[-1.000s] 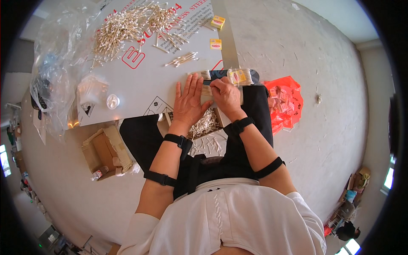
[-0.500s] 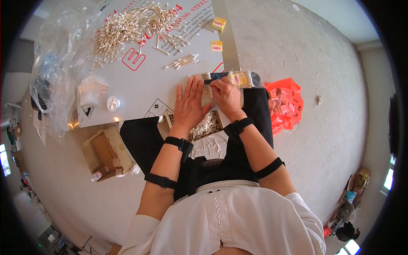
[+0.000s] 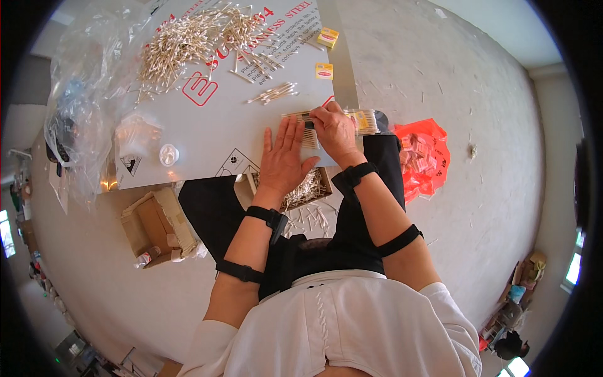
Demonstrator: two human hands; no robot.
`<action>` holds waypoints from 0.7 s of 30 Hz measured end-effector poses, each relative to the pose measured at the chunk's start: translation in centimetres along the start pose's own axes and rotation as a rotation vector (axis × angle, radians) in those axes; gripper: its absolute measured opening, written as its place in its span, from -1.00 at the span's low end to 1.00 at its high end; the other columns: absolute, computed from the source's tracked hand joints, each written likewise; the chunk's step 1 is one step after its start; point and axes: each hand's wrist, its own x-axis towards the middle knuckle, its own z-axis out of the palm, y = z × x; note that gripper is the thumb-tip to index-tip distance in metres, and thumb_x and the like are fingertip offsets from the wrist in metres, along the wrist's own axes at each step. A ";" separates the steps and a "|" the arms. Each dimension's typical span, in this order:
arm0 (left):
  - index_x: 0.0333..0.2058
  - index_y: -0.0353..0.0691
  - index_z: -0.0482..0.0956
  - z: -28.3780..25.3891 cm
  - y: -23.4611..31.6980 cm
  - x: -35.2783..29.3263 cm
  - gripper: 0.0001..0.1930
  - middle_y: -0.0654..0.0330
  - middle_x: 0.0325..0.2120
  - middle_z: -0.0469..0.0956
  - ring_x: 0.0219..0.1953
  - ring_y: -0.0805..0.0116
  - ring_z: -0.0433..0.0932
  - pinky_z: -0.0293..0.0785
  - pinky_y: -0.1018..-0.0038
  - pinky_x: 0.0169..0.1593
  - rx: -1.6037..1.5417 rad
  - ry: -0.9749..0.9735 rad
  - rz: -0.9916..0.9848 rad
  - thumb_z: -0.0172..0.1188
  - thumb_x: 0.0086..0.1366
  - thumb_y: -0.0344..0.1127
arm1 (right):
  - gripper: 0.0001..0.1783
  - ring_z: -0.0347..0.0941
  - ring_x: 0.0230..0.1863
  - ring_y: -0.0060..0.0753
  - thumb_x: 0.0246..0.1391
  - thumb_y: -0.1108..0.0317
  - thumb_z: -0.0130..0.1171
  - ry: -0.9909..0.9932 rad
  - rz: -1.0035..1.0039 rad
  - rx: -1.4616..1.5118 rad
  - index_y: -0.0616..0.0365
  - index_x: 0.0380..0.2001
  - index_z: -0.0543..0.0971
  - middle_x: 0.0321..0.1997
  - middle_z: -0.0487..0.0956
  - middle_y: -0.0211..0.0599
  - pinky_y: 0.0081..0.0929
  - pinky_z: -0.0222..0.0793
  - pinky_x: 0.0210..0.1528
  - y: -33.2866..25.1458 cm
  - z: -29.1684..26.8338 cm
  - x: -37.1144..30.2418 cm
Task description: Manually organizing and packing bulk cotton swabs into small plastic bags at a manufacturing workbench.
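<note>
My left hand (image 3: 281, 162) lies flat on the table edge with its fingers stretched out, beside a row of cotton swabs (image 3: 309, 139). My right hand (image 3: 337, 133) is closed, fingers bent down over the far part of that row. What it pinches is hidden under the fingers; a dark bit shows beside them. Right of it lies a clear packet of cotton swabs (image 3: 366, 122) with a yellow label. Under my wrists, an open cardboard box (image 3: 328, 182) of loose swabs sits in my lap.
A big heap of cotton swabs (image 3: 182, 50) covers the far left table, with a small bunch (image 3: 274, 93) nearer. Two yellow cards (image 3: 327, 38) lie by the right edge. A white round tub (image 3: 168, 154), clear plastic bags (image 3: 85, 107), a cardboard box (image 3: 154, 229) and a red bag (image 3: 427, 157) surround me.
My right hand has moved slightly away from me along the swab row, its fingers still bent. My left hand stays flat in nearly the same place.
</note>
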 end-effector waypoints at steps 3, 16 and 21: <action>0.36 -0.23 0.11 0.0 -0.1 -0.1 -0.13 0.08 0.40 0.05 0.46 0.14 -0.05 -0.28 -0.02 0.44 0.010 0.011 0.005 0.09 0.24 0.22 | -0.92 0.56 -0.29 -0.05 -0.01 0.37 0.21 -0.071 -0.011 0.013 0.01 -0.42 0.66 -0.34 0.55 -0.24 -0.17 0.46 -0.31 0.0 -0.2 -0.2; 0.36 -0.23 0.10 -0.2 0.5 0.2 -0.18 0.09 0.39 0.07 0.45 0.15 -0.02 -0.23 -0.01 0.44 0.059 -0.008 0.018 0.03 0.29 0.19 | -0.92 0.52 -0.27 0.02 -0.01 0.36 0.19 -0.144 -0.048 0.021 0.07 -0.41 0.61 -0.37 0.52 -0.18 -0.18 0.44 -0.22 1.7 0.5 5.8; 0.37 -0.22 0.08 -0.3 -0.1 -0.2 -0.20 0.09 0.41 0.01 0.45 0.15 -0.06 -0.24 0.00 0.44 0.096 -0.037 0.004 0.05 0.30 0.14 | -0.48 0.49 -0.08 -0.04 -0.27 0.44 0.40 -0.429 -0.160 0.102 0.15 -0.10 0.59 -0.17 0.50 -0.13 -0.23 0.43 -0.03 0.8 -3.9 4.2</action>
